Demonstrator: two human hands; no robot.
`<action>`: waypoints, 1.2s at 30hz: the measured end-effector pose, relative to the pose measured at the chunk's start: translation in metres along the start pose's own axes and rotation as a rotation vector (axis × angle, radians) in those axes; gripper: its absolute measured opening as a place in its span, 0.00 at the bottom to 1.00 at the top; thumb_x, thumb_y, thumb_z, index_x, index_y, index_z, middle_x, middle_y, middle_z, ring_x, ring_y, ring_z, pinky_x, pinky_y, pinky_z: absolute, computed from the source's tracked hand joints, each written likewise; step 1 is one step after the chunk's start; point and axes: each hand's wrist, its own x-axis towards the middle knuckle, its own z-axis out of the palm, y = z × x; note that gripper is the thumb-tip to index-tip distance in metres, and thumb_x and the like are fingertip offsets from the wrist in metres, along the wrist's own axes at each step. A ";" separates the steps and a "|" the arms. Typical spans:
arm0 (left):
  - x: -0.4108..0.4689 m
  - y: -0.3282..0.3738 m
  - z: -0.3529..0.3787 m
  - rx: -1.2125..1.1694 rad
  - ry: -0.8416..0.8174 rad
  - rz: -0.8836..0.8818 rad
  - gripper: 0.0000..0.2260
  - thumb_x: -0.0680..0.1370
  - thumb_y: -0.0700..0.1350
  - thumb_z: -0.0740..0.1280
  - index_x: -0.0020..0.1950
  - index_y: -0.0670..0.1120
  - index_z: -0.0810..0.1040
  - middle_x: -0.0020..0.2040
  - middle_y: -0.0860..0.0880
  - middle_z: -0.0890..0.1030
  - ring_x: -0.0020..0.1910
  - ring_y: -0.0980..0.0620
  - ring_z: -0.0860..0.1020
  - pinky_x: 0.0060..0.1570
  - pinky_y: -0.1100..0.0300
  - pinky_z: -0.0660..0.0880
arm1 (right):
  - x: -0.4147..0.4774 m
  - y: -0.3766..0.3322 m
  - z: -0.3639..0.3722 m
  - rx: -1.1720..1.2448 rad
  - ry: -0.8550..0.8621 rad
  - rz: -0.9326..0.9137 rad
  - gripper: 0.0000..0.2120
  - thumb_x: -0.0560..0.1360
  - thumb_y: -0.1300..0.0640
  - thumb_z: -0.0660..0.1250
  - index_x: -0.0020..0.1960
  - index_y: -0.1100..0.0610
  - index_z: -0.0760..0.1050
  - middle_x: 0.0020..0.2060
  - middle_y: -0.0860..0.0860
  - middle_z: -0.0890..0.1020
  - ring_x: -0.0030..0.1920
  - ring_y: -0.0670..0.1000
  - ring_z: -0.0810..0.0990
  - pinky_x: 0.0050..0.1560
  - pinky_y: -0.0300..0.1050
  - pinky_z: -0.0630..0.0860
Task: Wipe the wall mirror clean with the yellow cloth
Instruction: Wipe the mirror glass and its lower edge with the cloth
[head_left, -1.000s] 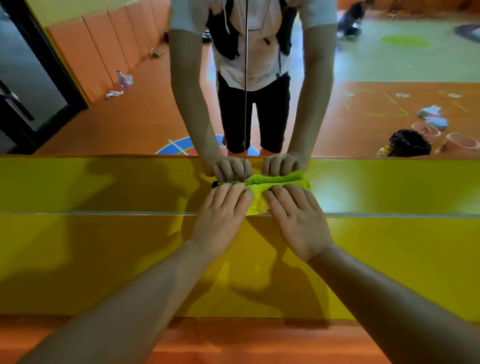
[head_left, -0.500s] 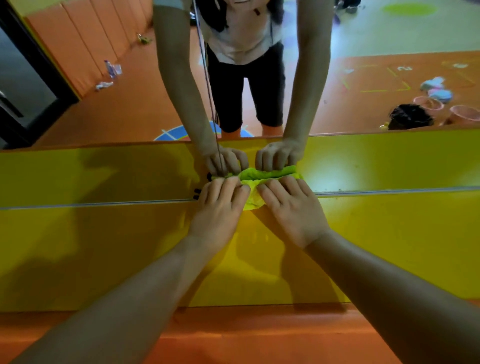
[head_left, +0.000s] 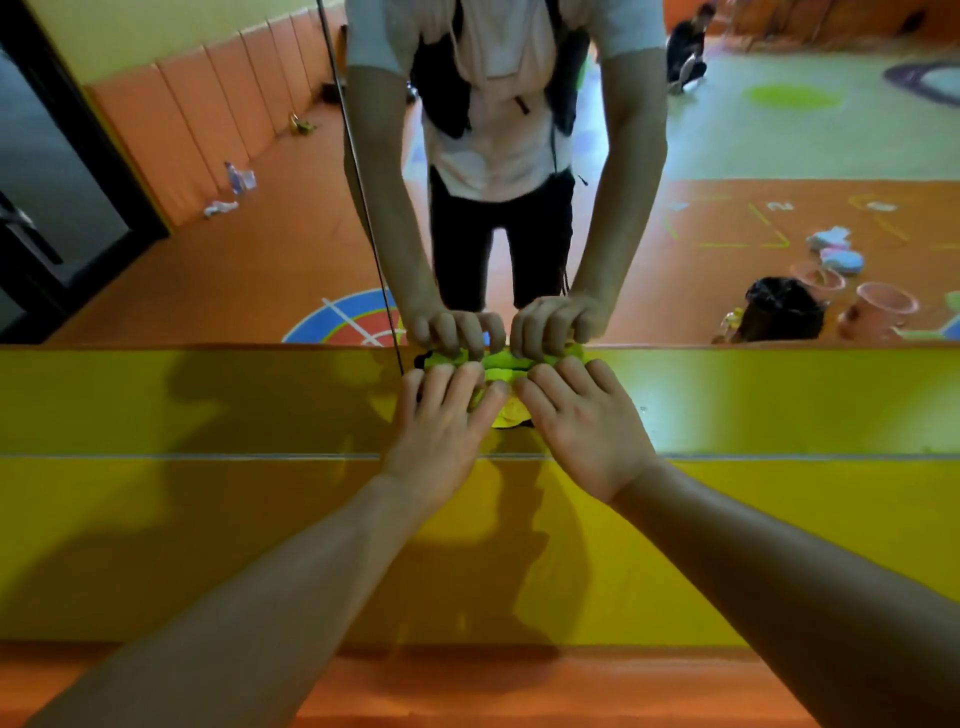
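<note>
Against mirror (head_left: 208, 260), outstretched left hand (head_left: 441, 421), right hand (head_left: 582, 421) press yellow cloth (head_left: 506, 414).

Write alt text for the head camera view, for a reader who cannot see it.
A person's left hand and right hand, side by side, press a bunched yellow cloth against the bottom edge of a wall mirror, just above a glossy yellow wall panel. The mirror reflects their arms, torso and an orange floor.

left hand (head_left: 447, 423) beside right hand (head_left: 584, 418), arms outstretched
</note>
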 end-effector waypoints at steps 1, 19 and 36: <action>0.013 -0.002 -0.014 0.007 0.024 -0.002 0.16 0.77 0.38 0.64 0.64 0.47 0.73 0.57 0.43 0.76 0.51 0.40 0.74 0.52 0.45 0.68 | 0.010 0.009 -0.014 -0.006 0.005 -0.010 0.08 0.83 0.59 0.61 0.57 0.58 0.78 0.44 0.54 0.76 0.45 0.58 0.74 0.45 0.54 0.69; 0.266 -0.089 -0.308 0.030 0.231 -0.040 0.28 0.68 0.37 0.72 0.65 0.57 0.76 0.61 0.49 0.75 0.58 0.43 0.73 0.53 0.47 0.61 | 0.254 0.164 -0.284 -0.203 0.270 -0.167 0.14 0.77 0.58 0.67 0.61 0.60 0.76 0.50 0.55 0.80 0.46 0.59 0.78 0.50 0.56 0.77; 0.458 -0.157 -0.492 0.162 0.494 0.083 0.26 0.68 0.47 0.78 0.61 0.61 0.72 0.58 0.54 0.75 0.57 0.49 0.73 0.57 0.47 0.59 | 0.420 0.289 -0.456 -0.441 0.474 -0.325 0.13 0.78 0.59 0.66 0.62 0.61 0.76 0.56 0.58 0.80 0.55 0.59 0.76 0.55 0.51 0.67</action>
